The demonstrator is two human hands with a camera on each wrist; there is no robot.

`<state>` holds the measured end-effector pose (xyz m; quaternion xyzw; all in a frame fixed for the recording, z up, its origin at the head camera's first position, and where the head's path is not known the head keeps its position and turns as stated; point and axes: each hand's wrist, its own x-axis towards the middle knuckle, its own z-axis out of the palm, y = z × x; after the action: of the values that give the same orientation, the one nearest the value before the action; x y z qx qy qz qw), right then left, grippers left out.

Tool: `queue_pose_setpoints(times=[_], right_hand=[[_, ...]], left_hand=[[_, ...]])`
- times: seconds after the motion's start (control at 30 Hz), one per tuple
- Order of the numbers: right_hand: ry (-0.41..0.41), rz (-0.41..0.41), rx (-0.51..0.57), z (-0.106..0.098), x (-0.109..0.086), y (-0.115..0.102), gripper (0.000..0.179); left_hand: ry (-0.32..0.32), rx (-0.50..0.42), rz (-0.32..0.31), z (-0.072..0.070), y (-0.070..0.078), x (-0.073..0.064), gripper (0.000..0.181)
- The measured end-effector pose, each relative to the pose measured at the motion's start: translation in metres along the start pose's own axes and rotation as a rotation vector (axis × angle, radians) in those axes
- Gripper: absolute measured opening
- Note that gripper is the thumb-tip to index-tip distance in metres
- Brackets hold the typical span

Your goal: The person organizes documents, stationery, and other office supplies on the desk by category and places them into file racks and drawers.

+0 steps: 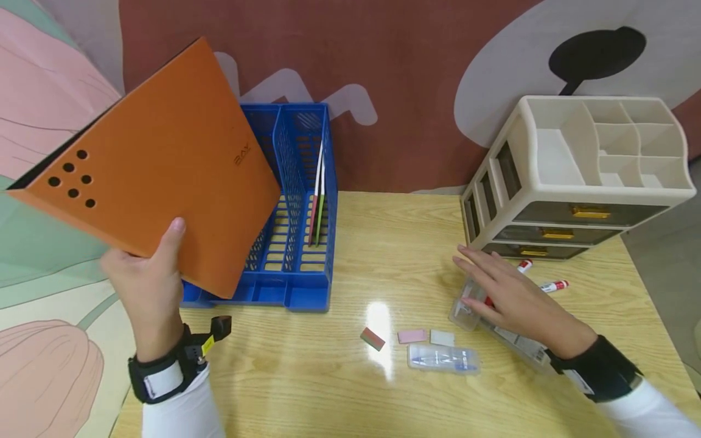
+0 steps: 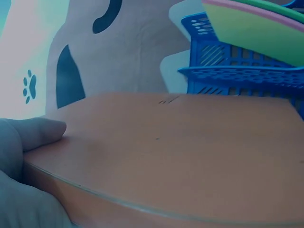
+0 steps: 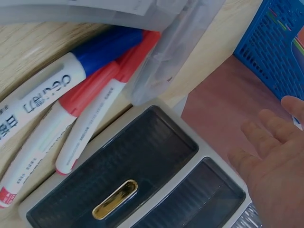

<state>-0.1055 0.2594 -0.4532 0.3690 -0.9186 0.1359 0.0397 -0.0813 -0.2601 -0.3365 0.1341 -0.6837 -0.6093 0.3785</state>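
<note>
My left hand (image 1: 145,283) grips the lower edge of a stiff orange file folder (image 1: 186,152), thumb across its front. The folder is tilted above the left part of a blue file rack (image 1: 308,298) and hides much of it. In the left wrist view the folder's broad face (image 2: 166,152) spreads out from my thumb. My right hand (image 1: 512,298), fingers extended, is over transparent plastic cases (image 1: 464,315) and red-capped markers (image 1: 554,286); contact is hard to tell. The right wrist view shows a blue-capped marker (image 3: 52,90) beside two red-capped ones, and no object in the hand.
Thin red- and green-edged folders (image 1: 319,207) stand in the rack's right slot. A cream drawer organizer (image 1: 506,213) stands at the back right. A small red-green block (image 1: 372,339), pink (image 1: 412,336) and white (image 1: 442,337) blocks, and a transparent pen case (image 1: 442,359) lie mid-table.
</note>
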Motion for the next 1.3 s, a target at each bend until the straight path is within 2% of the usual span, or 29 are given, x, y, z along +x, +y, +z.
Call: queue_pose_setpoints(times=[0.17,0.4,0.63,0.77,1.07,1.3], right_hand=[[0.039,-0.012,-0.034,0.001,-0.004,0.002,0.081],[0.038,0.021,-0.063,0.003,-0.014,0.004,0.078],[0.063,0.048,-0.102,0.005,-0.025,0.008,0.078],[0.069,0.06,-0.102,0.004,-0.031,0.01,0.077],[0.069,0.123,-0.089,0.005,-0.039,0.012,0.081],[0.066,0.161,-0.084,0.006,-0.044,0.01,0.08]], left_hand=[[0.01,0.021,0.017,0.012,-0.005,0.002,0.04],[0.022,-0.065,0.044,0.027,-0.009,0.006,0.036],[0.004,0.0,0.068,0.036,-0.014,0.009,0.033],[-0.012,0.026,0.061,0.042,-0.016,0.01,0.033],[-0.046,-0.011,0.059,0.056,-0.02,0.015,0.031],[-0.054,0.031,0.064,0.064,-0.031,0.009,0.03]])
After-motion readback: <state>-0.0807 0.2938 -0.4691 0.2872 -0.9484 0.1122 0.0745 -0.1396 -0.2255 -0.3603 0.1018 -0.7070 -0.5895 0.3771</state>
